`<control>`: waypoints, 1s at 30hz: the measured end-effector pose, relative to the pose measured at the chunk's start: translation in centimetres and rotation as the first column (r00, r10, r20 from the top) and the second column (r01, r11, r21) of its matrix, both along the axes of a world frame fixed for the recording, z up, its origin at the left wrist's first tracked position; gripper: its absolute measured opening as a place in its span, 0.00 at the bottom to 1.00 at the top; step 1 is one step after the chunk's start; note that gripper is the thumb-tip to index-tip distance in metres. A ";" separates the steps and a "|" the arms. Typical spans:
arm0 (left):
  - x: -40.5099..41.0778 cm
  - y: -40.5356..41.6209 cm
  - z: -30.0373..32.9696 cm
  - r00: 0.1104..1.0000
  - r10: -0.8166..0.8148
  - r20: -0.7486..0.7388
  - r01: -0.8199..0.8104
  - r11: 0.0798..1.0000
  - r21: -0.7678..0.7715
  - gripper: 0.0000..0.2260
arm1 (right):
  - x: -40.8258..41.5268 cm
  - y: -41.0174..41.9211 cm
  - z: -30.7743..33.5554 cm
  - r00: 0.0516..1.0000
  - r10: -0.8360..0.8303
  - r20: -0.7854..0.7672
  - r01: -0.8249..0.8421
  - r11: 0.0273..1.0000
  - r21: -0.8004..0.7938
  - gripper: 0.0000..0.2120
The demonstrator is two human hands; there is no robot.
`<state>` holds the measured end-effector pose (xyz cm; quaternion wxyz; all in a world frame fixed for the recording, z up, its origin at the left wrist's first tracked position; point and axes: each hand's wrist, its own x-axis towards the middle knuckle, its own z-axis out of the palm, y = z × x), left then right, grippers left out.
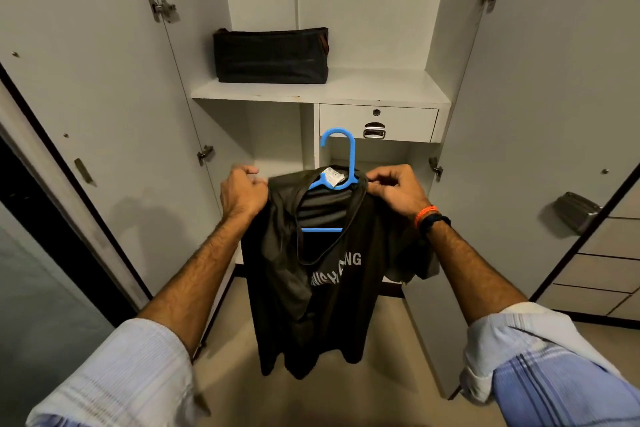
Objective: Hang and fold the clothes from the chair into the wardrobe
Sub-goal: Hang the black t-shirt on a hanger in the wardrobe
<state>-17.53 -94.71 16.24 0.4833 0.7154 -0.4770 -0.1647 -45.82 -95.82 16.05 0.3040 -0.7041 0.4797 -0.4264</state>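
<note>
The left hand (242,192) and the right hand (398,189) are raised side by side in front of the open white wardrobe (346,90), each curled tight on one shoulder of a black short-sleeved T-shirt with white lettering (311,305). The shirt hangs between the two hands and drops straight down below them, its long axis vertical, neck up and hem toward the floor. The lettering across the chest is broken by folds and cannot be read whole.

A bright blue plastic hanger (337,163) sits inside the neck opening, just between the hands. Its hook stands upright above the collar and curls over toward the left hand. Only the hook, the neck curve and part of the crossbar show; its arms are covered by cloth. A white label (333,176) lies at the collar against the hanger.

An orange and dark wristband (431,217) circles the right wrist.

Beyond and above the hands, a dark rectangular fabric bag (270,55) rests on the wardrobe shelf. Just past the right hand is a white drawer with a metal handle (377,123). Both wardrobe doors stand open, outside either forearm.
</note>
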 end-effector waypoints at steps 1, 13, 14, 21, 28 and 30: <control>-0.1 0.0 -0.1 0.999 -0.031 0.033 0.030 0.999 0.017 0.11 | -0.1 0.0 0.0 1.000 -0.007 0.010 0.007 1.000 -0.005 0.12; -3.9 0.6 -0.2 0.773 -0.576 0.267 0.544 0.817 0.190 0.12 | 0.3 0.2 -0.2 0.999 0.051 -0.003 -0.051 0.998 0.024 0.13; -4.0 0.7 -0.3 0.790 -0.543 0.283 0.512 0.839 0.181 0.12 | 0.2 0.2 -0.2 0.998 0.056 0.007 -0.056 0.998 0.025 0.13; -3.0 0.7 1.1 0.838 -0.518 0.174 0.491 0.853 0.177 0.08 | -0.6 0.4 -0.1 0.996 0.064 0.055 -0.067 0.997 0.042 0.11; -1.9 -1.2 2.4 0.943 -0.322 0.083 0.322 0.947 0.007 0.04 | -0.9 0.4 -0.5 0.988 0.101 0.113 -0.108 0.992 0.059 0.09; -2.6 -0.9 2.3 0.912 -0.308 0.270 0.305 0.951 0.053 0.08 | -0.7 0.4 -0.7 0.989 0.086 0.119 -0.095 0.993 0.070 0.09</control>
